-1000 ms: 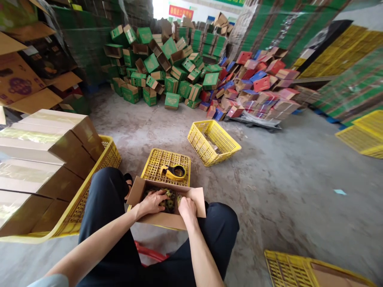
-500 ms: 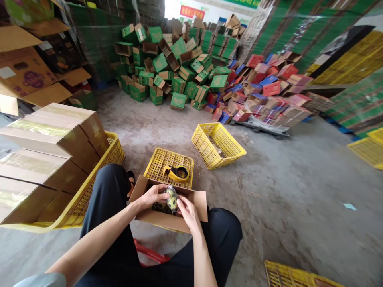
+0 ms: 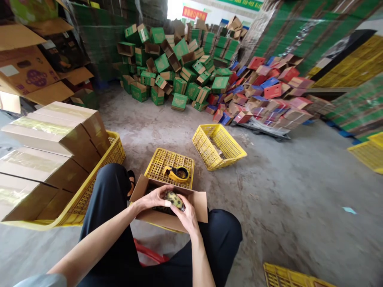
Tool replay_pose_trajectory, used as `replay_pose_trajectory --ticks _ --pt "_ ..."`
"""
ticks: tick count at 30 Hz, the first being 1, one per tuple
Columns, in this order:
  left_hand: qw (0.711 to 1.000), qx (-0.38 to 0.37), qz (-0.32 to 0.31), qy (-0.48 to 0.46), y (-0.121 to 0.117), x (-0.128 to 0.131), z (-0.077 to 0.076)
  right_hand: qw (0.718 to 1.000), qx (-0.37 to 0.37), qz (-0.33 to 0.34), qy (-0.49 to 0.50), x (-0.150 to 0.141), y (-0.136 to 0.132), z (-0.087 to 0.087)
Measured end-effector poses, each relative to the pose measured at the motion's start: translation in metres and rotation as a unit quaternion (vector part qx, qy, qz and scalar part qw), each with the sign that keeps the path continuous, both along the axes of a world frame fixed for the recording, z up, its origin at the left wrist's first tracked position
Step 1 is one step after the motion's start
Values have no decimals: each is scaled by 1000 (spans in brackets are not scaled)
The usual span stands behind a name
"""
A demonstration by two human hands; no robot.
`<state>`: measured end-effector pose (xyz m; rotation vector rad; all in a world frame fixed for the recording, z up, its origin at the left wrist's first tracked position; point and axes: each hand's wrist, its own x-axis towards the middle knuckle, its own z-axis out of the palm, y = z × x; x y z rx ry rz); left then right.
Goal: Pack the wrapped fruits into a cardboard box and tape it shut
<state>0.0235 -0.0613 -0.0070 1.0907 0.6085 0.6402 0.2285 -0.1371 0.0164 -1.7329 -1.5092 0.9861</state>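
Between my two hands is a small plastic-wrapped packet (image 3: 174, 200), yellow-green with dark round spots; its contents I cannot make out. My left hand (image 3: 155, 198) grips its left end with the fingers curled. My right hand (image 3: 186, 213) holds the right end, the thumbs close together on the near side. Both hands are over an open cardboard box (image 3: 161, 218) between my knees. Inside the box, dark contents show partly under my hands. Just beyond it, a yellow and black tape dispenser (image 3: 178, 173) lies on an upturned yellow crate (image 3: 155, 161).
To my left, closed cardboard boxes (image 3: 62, 135) are stacked in a yellow crate (image 3: 119, 153). Another yellow crate (image 3: 221, 145) stands ahead on the floor. Heaps of green boxes (image 3: 179, 85) and red and blue boxes (image 3: 272, 89) lie farther back. A yellow crate (image 3: 287, 275) shows at bottom right.
The packet has turned from nearly upright to lying more sideways between my hands. My fingers have shifted round its ends, and both hands still hold it over the box.
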Motion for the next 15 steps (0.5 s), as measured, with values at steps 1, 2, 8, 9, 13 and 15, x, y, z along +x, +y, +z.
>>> replay_pose_trajectory --ticks 1,2,8,9,13,15 --pt "999 27 7 18 0 1 -1 1000 -7 -4 1 0 0 1" --pt "998 50 22 38 1 2 -1 1000 -12 -5 3 1 0 2" --pt "996 37 59 58 0 4 -2 999 -31 -19 34 3 0 6" --pt "996 26 61 59 1 3 -1 998 -34 -25 47 4 1 6" --pt "994 4 70 80 1 2 0 995 -38 -44 84 7 2 7" --pt "993 -12 78 83 1 2 1 994 -42 -50 90 7 2 8"
